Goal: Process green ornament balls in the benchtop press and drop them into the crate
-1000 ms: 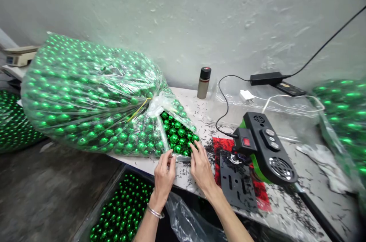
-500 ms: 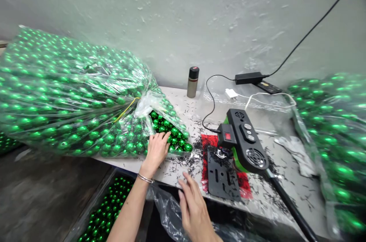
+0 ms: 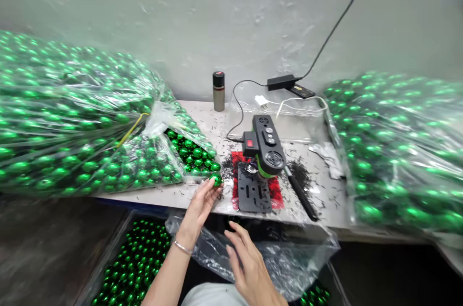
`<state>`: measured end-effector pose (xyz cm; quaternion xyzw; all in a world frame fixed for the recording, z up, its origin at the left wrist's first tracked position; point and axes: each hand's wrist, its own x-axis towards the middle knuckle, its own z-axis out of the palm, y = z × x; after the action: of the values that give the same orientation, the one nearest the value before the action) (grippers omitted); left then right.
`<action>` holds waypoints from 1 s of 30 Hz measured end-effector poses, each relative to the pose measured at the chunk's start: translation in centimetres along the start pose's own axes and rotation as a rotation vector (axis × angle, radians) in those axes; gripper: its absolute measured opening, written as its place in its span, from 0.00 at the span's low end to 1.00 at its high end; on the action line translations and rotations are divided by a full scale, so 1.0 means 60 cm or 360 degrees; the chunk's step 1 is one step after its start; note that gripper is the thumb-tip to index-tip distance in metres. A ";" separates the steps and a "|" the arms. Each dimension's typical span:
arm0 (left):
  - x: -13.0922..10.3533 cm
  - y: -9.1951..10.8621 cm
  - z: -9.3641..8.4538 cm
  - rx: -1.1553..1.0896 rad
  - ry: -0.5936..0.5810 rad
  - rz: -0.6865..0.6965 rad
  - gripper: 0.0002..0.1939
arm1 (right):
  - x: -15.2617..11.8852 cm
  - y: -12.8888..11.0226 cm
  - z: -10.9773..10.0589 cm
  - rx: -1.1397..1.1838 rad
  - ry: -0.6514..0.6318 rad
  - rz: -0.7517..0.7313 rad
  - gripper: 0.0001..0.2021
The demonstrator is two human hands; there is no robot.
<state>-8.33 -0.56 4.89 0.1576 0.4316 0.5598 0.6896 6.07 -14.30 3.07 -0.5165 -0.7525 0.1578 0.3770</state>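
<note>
Bottle (image 3: 219,99): we couldn't read its red mark (image 3: 219,73)
Clear bag (image 3: 90,125): held green balls (image 3: 197,153)
Left hand (image 3: 198,207): our fingertips pinched one ball (image 3: 216,179)
Right hand (image 3: 249,263): hung loose — fingers apart

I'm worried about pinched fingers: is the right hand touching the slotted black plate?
Apart. The head view shows a plain gap: the table's front edge lies between the right hand and the slotted black plate.
</note>
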 end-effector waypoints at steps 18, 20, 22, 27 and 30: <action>0.022 -0.123 0.070 0.2187 -0.0279 0.1267 0.15 | -0.091 0.026 -0.045 -0.0106 0.0087 0.0275 0.16; 0.021 -0.123 0.068 0.2252 -0.0338 0.1373 0.14 | -0.082 0.033 -0.060 -0.0108 0.0125 0.0249 0.15; 0.021 -0.125 0.065 0.2283 -0.0361 0.1454 0.14 | -0.069 0.041 -0.081 -0.0124 0.0174 0.0223 0.15; 0.029 -0.132 0.063 0.2252 -0.0355 0.1520 0.14 | -0.021 0.057 -0.147 -0.0147 0.0403 0.0157 0.17; 0.033 -0.134 0.064 0.2195 -0.0372 0.1530 0.14 | 0.025 0.057 -0.179 -0.0145 0.0690 0.0065 0.23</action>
<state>-0.27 -0.34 0.64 0.7659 0.4883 0.3837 0.1665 15.92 -13.15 8.70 -0.5701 -0.6495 0.0166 0.5029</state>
